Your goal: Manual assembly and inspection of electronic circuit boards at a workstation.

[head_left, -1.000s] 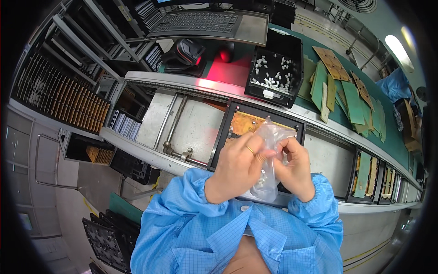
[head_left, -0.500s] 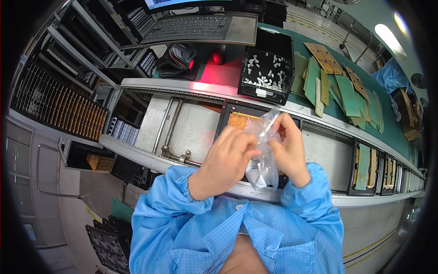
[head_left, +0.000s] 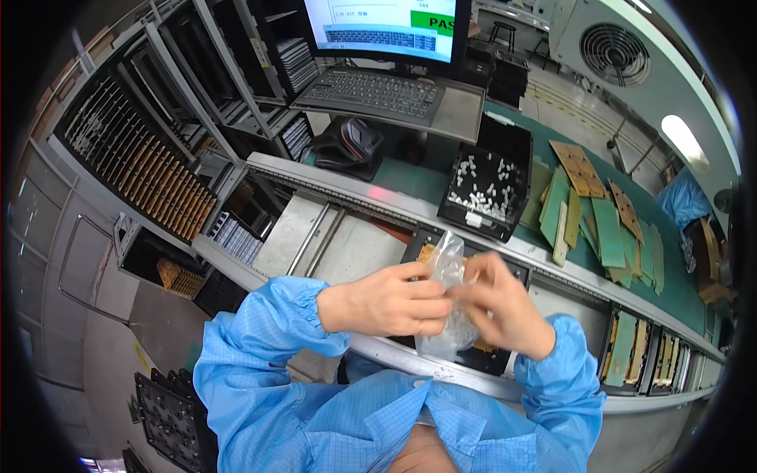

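Observation:
A clear plastic bag point(head_left: 451, 337) hangs upright between my hands, over a black carrier frame point(head_left: 494, 361) on the conveyor. My left hand point(head_left: 386, 301) is closed on the bag's left side, near its middle. On the other side my right hand point(head_left: 509, 309) has its fingers curled and pinched at the bag; they are slightly blurred. Small pale shapes seem to lie in the lower part of the bag, too unclear to name. Part of an orange-brown board point(head_left: 426, 251) shows behind the bag.
Beyond the conveyor rail point(head_left: 355, 183) stands a black bin point(head_left: 505, 214) with small white parts. Green and brown boards point(head_left: 603, 229) lie to its right. A scanner point(head_left: 352, 146), keyboard point(head_left: 374, 91) and monitor point(head_left: 382, 31) are at the back. Left is a rack of boards point(head_left: 150, 169).
My view has tilted up, showing more of the monitor. The scanner's red glow has mostly gone. My left hand now lies flatter across the bag, and the right hand's fingers have turned inward toward it.

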Demonstrator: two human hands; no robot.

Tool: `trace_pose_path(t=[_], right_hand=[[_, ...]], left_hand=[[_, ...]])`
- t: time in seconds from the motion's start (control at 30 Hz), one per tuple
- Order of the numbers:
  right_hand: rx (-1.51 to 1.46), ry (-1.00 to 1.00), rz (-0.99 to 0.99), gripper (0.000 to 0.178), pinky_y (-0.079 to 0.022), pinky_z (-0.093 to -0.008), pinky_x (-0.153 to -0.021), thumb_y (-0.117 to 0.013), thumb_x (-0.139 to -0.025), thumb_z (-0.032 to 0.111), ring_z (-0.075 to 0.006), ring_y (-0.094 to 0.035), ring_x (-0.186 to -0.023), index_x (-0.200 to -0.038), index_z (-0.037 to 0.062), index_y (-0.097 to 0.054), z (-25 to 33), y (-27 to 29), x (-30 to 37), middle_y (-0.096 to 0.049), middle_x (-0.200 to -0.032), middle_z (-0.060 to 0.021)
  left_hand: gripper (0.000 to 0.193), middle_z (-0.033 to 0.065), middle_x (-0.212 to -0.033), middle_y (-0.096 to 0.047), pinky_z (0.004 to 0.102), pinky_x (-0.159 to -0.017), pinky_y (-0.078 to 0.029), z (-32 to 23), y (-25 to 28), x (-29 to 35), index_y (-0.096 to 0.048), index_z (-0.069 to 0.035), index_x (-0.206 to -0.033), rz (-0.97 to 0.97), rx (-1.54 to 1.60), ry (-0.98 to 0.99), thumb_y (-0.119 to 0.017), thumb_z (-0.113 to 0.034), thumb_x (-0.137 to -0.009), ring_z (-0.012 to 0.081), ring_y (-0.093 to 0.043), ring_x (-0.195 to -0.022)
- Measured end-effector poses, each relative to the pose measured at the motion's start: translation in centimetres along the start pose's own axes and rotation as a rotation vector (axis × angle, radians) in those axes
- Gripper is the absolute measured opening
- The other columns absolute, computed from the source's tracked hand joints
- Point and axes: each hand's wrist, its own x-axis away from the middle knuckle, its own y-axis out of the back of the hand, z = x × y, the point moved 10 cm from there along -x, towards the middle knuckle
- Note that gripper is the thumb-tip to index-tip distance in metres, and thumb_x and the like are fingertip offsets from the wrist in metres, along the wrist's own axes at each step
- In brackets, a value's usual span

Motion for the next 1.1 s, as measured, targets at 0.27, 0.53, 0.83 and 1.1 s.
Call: trace_pose_path(t=[0.27, 0.53, 0.83, 1.1], right_hand=[[-0.168, 0.191, 0.107, 0.026, -0.038, -0.0443, -0.089, -0.071, -0.075, 0.010, -0.0349, -0.048, -0.103, -0.101, 0.0071, -0.069, -0.4, -4.3, 0.9, -0.052, -0.110, -0.0139], [-0.341, 0.327, 0.024, 0.004, -0.039, -0.0330, -0.075, -0.072, -0.080, 0.009, -0.0222, -0.052, -0.079, -0.083, 0.0086, -0.069, -0.4, -1.3, 2.3, -0.067, -0.088, -0.0020], [-0.846, 0.197, 0.465, 0.008, -0.035, -0.0346, -0.079, -0.062, -0.091, 0.011, -0.0244, -0.050, -0.075, -0.086, 0.0055, -0.065, 0.4, -4.8, 2.5, -0.059, -0.081, -0.0063], [-0.422, 0.329, 0.450, 0.017, -0.030, -0.0360, -0.074, -0.066, -0.088, 0.021, -0.0220, -0.045, -0.065, -0.081, 0.0068, -0.064, 1.7, -3.5, 1.8, -0.051, -0.072, -0.0045]], left_hand=[[0.011, 0.0082, -0.098, -0.063, 0.0409, -0.079, -0.052, 0.2, -0.1, 0.7, -0.067, -0.008, -0.085, -0.348, 0.299, -0.041, -0.072, -0.008, -0.076, 0.0259, -0.059, -0.089], [0.006, 0.0127, -0.090, -0.062, 0.0417, -0.078, -0.051, 1.9, -0.2, 0.5, -0.063, 0.002, -0.082, -0.382, 0.747, 0.101, -0.066, -0.003, -0.083, 0.0319, -0.061, -0.086], [0.010, 0.0141, -0.077, -0.058, 0.0390, -0.061, -0.045, 0.0, -4.6, 0.9, -0.060, 0.003, -0.091, -0.335, 1.333, 0.309, -0.050, 0.002, -0.089, 0.0321, -0.057, -0.069], [0.011, 0.0111, -0.064, -0.055, 0.0405, -0.053, -0.043, 0.0, -4.4, 0.8, -0.055, -0.003, -0.088, -0.201, 1.231, 0.306, -0.057, -0.013, -0.093, 0.0318, -0.057, -0.060]])
